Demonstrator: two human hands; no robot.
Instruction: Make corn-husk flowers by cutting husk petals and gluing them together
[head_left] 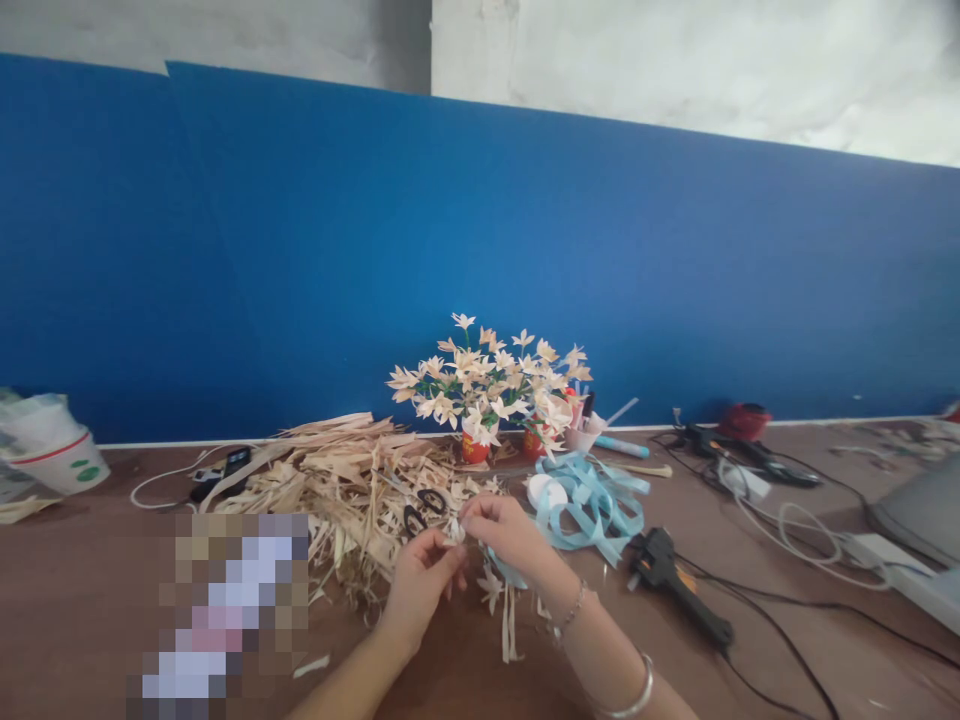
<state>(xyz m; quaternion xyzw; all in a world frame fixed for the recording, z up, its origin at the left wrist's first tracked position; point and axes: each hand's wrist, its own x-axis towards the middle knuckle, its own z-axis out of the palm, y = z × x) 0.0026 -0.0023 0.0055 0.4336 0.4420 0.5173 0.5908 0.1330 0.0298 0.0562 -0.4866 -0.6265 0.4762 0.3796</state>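
My left hand [420, 585] and my right hand [510, 535] meet over the near middle of the table, fingers pinched together. A small pale husk piece [454, 532], flower-like, sits between their fingertips and is partly hidden. Just behind my hands, black scissor handles [424, 511] stick out of a heap of dried husk strips [352, 500]. Below my right wrist lie a loose pale flower [491, 590] and some thin strips [509, 625]. Light blue ribbon [592, 505] is tangled to the right of my right hand.
Pale husk flowers [472, 372] stand in red pots [474, 447] against the blue partition [300, 250]. A black glue gun [679, 590] with its cable lies at the right, near a white power strip [900, 575]. At the far left is a white tub [64, 460].
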